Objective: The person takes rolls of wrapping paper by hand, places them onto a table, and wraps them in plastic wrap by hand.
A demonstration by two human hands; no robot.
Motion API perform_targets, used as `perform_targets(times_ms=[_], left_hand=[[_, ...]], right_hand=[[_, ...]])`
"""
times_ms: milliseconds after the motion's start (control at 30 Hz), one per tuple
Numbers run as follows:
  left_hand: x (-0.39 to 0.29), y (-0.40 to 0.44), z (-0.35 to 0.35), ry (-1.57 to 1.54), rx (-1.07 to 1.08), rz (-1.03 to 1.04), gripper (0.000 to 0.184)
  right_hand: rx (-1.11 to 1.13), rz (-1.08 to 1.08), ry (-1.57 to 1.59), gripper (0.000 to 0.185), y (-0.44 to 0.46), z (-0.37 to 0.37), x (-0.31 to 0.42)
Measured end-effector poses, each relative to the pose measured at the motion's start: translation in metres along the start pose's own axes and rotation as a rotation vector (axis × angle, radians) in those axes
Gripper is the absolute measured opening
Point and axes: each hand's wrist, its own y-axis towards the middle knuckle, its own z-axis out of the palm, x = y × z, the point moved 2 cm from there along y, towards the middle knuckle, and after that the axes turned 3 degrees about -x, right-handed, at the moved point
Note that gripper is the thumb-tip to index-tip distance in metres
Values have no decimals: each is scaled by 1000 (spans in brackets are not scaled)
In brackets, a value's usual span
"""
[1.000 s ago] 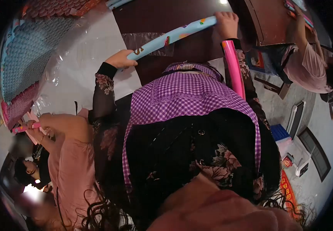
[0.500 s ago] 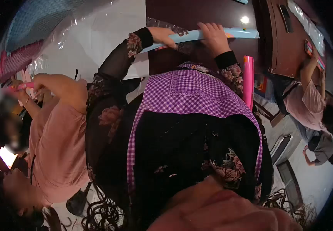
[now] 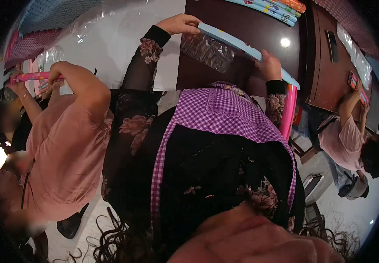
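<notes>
A long light-blue roll with small printed patterns (image 3: 231, 39) slants across in front of me, over the dark table. At its upper left end, my left hand (image 3: 180, 24) grips it with fingers closed on the tip. My right hand (image 3: 270, 65) is closed round it nearer the lower right end. Crinkled clear plastic film (image 3: 209, 52) lies on the dark tabletop under the roll, close to my left hand. A bright pink tube (image 3: 290, 103) stands beside my right sleeve, just below the roll's right end.
Several printed blue and orange rolls (image 3: 281, 11) lie at the table's far side. A white sheet (image 3: 132, 26) covers the left part. A phone (image 3: 332, 46) rests on the brown surface at right. A person in pink (image 3: 66, 149) holds a pink roll (image 3: 36, 76) at left; another person works at right.
The blue roll has tilted, its left end higher and its right end lower. My left hand moved up to that end; my right hand moved down and right. More rolls show at the top.
</notes>
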Motion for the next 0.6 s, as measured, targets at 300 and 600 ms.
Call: perform_targets(times_ms=[300, 600], left_hand=[[-9, -5, 18, -610, -159, 191, 50], [-14, 9, 22, -241, -351, 254, 31]], right_hand=[[31, 112, 190, 30, 4, 3, -1], [377, 102, 423, 33, -2, -1, 2]])
